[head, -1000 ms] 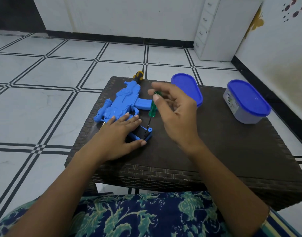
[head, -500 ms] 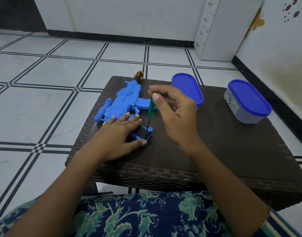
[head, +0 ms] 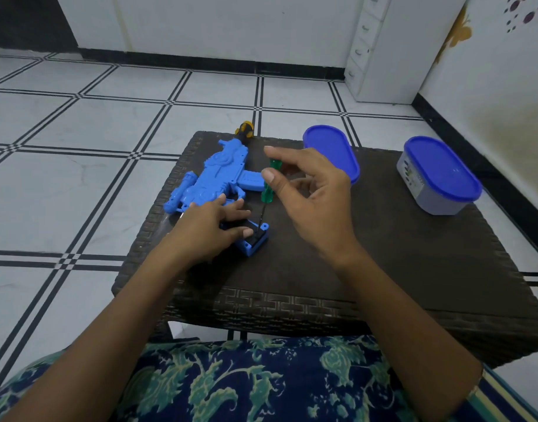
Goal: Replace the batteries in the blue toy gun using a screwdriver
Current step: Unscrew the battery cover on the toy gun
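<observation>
The blue toy gun (head: 219,178) lies flat on the left part of the dark woven table (head: 383,269). Its barrel points to the far left and its grip to the near side. The left hand (head: 212,226) rests on the gun body with straight fingers, flat and holding nothing. I judge that it presses the toy down so that it does not turn or slide while the screw is worked.

The right hand (head: 310,193) pinches the green screwdriver (head: 268,187) by its handle between thumb and forefinger, with the other fingers loosely spread. The tool stands nearly upright, and its thin shaft goes down to the battery compartment (head: 257,239) at the near end of the grip. Such a light pinch high on the handle is suited to spinning a small screw quickly, not to strong force. The tip seems to sit in a screw there, but the spot is dark and small, so I cannot be sure that it is engaged.

At the far edge of the table, just behind the gun, the yellow and black handle (head: 244,130) of a second tool shows. Two tubs with blue lids stand to the right: the far tub (head: 331,153) partly behind the right hand, and the right tub (head: 438,181) well apart from the gun, near the right edge
</observation>
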Demonstrator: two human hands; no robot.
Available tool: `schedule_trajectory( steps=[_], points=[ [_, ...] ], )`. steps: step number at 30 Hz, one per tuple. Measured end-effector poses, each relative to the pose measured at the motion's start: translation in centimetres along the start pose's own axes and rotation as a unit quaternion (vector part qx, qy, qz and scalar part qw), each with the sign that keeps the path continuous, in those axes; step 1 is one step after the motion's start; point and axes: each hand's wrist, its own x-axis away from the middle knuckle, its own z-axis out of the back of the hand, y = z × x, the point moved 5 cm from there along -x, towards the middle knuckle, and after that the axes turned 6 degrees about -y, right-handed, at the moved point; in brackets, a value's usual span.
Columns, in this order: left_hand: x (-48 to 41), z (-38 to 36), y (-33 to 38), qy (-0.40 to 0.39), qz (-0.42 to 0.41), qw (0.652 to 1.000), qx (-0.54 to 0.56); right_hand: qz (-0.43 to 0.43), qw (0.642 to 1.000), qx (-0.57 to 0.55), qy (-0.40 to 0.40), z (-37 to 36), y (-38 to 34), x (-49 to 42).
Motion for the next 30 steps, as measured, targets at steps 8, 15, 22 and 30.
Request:
schedule_trajectory(
  steps=[8, 15, 22, 30],
  points=[
    [-0.2, 0.3, 0.7, 0.015, 0.021, 1.000, -0.015, -0.013, 0.999, -0.046, 0.002, 0.2, 0.1, 0.2],
    [-0.3, 0.3, 0.8, 0.016, 0.019, 0.999, -0.021, -0.026, 0.995, -0.092, -0.007, 0.4, -0.1, -0.2],
    [-0.1, 0.3, 0.9, 0.024, 0.013, 1.000, -0.016, -0.017, 0.998, -0.064, -0.010, -0.1, -0.5, 0.2],
    [-0.3, 0.3, 0.8, 0.019, 0.012, 1.000, -0.014, -0.038, 0.997, -0.062, -0.009, 0.2, 0.1, 0.1]
  ],
)
